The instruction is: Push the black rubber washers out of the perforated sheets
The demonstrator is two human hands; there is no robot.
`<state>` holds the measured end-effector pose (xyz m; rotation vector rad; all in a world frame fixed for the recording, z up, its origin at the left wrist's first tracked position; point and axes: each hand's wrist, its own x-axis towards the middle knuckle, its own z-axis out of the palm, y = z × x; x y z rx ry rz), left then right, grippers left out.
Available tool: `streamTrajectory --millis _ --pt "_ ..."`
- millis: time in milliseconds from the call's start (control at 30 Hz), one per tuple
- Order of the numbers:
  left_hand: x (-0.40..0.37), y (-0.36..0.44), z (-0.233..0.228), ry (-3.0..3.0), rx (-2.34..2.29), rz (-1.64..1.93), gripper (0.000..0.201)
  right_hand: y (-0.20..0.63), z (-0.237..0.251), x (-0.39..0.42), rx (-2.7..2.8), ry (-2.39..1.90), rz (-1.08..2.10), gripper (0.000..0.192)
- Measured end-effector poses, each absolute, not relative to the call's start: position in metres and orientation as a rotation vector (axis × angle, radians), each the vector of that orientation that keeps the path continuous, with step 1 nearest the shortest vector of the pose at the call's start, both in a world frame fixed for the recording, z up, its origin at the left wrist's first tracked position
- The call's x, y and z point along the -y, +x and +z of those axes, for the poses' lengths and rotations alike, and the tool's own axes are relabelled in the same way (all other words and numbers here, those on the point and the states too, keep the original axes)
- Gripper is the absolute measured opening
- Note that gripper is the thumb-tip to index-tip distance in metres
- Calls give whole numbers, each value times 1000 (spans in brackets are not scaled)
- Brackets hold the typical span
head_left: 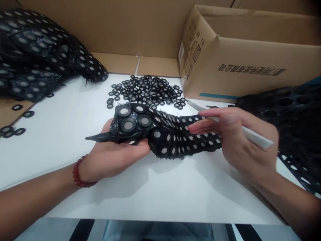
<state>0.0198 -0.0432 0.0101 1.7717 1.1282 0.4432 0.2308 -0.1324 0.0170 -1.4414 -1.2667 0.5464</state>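
Observation:
My left hand (117,155) is closed around the left end of a black rubber sheet (168,134) moulded with rows of rings with pale grey centres. The sheet is bent and twisted in the middle, and a thin black tail sticks out past my wrist side. In my right hand (243,140) is a slim white pen-like tool (255,136), its narrow tip pointing left towards the loose rings. The fingertips of that hand are over the sheet's right part; whether they touch it I cannot tell. A heap of loose black rings (147,90) lies just behind the sheet.
A large open cardboard box (250,70) stands at the back right. Piled black ring sheets (32,50) fill the back left, with a few stray rings (18,131) below. More black perforated sheet (298,127) lies at the right. The white table's (163,201) front edge is near me.

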Motion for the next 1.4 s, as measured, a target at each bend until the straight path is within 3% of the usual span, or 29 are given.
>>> streamTrajectory --millis 100,267,400,567,867,1067,1200,1400 --pt "40 22 9 1779 -1093 450 5 226 14 135 1262 -1395 608 24" --pt "39 14 12 1678 -1162 323 20 223 10 144 1225 -1307 870 32" --pt "35 12 20 1723 -1050 135 13 228 10 144 1221 -1218 973 33" --pt "31 15 21 1773 -930 157 10 232 12 142 1180 -1231 1026 26" --pt "33 16 25 1836 -878 148 11 221 20 144 1274 -1407 956 2" --pt "39 22 27 1925 -888 355 10 214 13 147 1198 -1357 877 5" --pt "41 21 22 1888 -969 375 18 208 11 149 1160 -1334 783 4" --pt "40 22 21 1846 -916 370 11 206 12 149 1171 -1374 781 4"
